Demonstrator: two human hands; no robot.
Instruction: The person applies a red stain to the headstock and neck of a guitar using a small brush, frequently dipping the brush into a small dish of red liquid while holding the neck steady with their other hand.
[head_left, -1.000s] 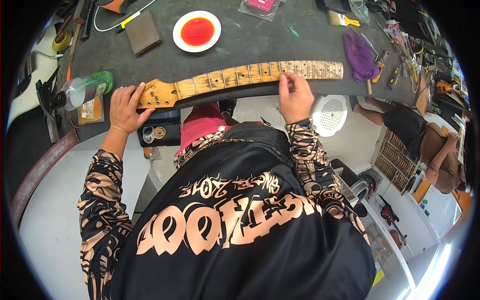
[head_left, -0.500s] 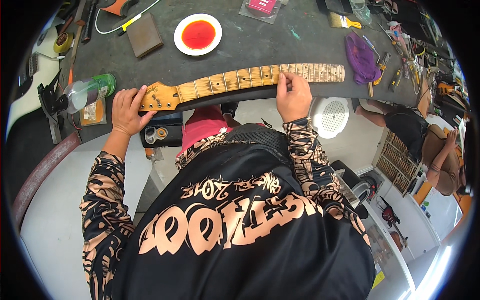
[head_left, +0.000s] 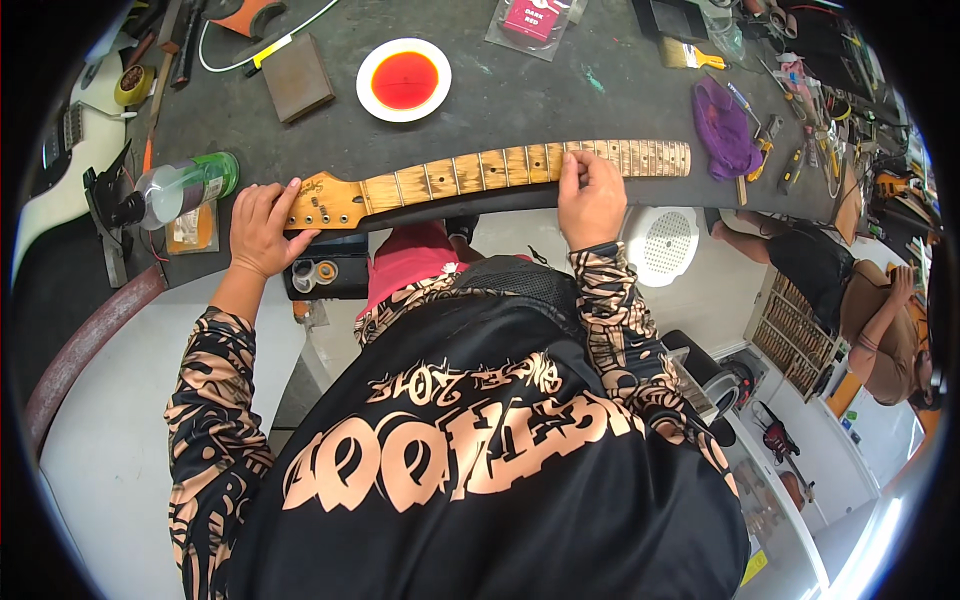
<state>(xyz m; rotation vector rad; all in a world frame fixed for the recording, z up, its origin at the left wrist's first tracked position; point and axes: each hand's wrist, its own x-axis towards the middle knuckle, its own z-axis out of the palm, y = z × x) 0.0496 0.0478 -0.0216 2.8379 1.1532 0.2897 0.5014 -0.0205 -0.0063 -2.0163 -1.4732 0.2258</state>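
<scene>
A guitar neck (head_left: 465, 175) with a streaked light-brown fretboard, dark dots and metal frets lies along the bench's near edge, headstock to the left. My left hand (head_left: 265, 228) is closed around the headstock's end, thumb at the near side, fingers over the top. Toward the neck's right half, my right hand (head_left: 590, 200) rests on the fretboard with thumb and forefinger pinched together. Whatever those fingers hold, if anything, is hidden. Beyond the neck stands a white dish (head_left: 366, 98) of red liquid (head_left: 404, 80).
Left on the bench (head_left: 520, 100) are a green-and-clear pump bottle (head_left: 185, 190) and a brown block (head_left: 298, 80). At right lie a purple cloth (head_left: 722, 130), a brush (head_left: 690, 53) and tools. Behind stands a red packet (head_left: 535, 18). Another person (head_left: 885, 310) is at far right.
The bench and neck appear slightly lower and further right in the picture. Both hands keep their places on the neck.
</scene>
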